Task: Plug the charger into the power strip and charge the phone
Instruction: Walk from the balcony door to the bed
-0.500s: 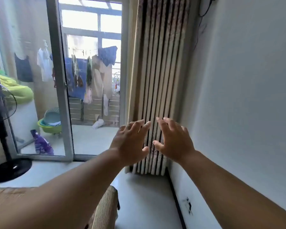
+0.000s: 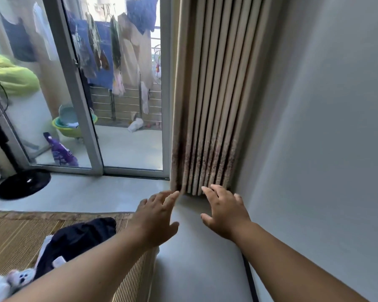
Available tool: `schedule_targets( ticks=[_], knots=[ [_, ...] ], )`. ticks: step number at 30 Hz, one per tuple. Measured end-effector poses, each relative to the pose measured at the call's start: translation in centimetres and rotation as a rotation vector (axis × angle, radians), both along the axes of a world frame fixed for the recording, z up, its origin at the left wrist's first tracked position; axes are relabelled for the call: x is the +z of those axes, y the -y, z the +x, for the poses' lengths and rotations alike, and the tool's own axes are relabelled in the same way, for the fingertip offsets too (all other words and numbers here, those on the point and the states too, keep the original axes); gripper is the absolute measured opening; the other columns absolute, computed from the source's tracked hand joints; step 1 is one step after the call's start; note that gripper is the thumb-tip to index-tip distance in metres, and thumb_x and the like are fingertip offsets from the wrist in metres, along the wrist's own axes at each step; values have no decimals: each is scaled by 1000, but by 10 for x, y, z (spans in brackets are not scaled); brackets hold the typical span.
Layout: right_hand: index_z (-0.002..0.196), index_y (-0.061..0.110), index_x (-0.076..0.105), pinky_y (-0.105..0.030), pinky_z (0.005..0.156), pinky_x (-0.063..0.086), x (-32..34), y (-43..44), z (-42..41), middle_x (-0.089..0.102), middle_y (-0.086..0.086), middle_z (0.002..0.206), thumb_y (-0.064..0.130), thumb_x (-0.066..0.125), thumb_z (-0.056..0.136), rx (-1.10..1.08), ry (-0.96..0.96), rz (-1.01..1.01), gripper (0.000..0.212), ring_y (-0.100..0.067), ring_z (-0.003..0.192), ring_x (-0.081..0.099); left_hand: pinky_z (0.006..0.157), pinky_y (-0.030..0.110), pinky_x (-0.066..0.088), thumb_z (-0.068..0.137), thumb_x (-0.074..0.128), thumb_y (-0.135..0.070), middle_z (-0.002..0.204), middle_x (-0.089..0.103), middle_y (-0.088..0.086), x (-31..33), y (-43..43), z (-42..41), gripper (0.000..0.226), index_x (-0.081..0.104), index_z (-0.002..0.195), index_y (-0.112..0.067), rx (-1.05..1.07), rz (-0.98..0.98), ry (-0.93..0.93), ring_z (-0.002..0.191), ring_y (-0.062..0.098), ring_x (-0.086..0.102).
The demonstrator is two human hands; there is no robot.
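Both arms reach forward over the grey floor beside the wall. My left hand (image 2: 157,216) is held flat with fingers spread and holds nothing. My right hand (image 2: 225,212) is beside it, also spread and empty, its fingertips near the foot of the beige curtain (image 2: 207,101). No charger, power strip or phone shows in the head view.
A bed with a woven bamboo mat (image 2: 15,238) is at the lower left, with dark clothing (image 2: 79,238) and a white plush toy (image 2: 7,282) on it. A black fan base (image 2: 23,183) stands on the floor left. A glass sliding door (image 2: 83,118) leads to a balcony with hanging laundry. A grey wall (image 2: 325,149) runs along the right.
The view has tilted downward, bringing the bed and more floor into sight. Both hands now sit lower, near the curtain's bottom edge.
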State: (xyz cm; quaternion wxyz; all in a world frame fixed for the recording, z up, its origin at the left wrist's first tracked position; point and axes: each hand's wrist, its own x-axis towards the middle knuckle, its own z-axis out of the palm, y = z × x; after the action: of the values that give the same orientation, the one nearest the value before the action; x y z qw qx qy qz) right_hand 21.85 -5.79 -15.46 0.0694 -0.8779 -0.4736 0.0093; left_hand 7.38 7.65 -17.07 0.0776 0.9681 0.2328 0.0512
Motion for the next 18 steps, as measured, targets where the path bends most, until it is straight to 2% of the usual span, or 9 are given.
schedule_targets(
  ticks=[8, 18],
  knots=[
    [143, 30, 25, -45, 111, 25, -38, -58, 140, 27, -1, 152, 45, 55, 82, 68, -134, -182, 70, -24, 137, 32, 113, 41, 30, 83, 51, -46, 156, 26, -1, -32, -66, 107, 74, 20, 147, -29, 216, -195, -109, 140, 21, 29],
    [126, 28, 50, -41, 103, 33, -57, -207, 257, 50, 2, 135, 44, 49, 83, 231, -166, -232, 46, -21, 127, 44, 112, 37, 31, 84, 48, -42, 150, 36, -6, -51, -180, 216, 59, 37, 140, -29, 315, -318, -136, 138, 15, 32]
  ],
)
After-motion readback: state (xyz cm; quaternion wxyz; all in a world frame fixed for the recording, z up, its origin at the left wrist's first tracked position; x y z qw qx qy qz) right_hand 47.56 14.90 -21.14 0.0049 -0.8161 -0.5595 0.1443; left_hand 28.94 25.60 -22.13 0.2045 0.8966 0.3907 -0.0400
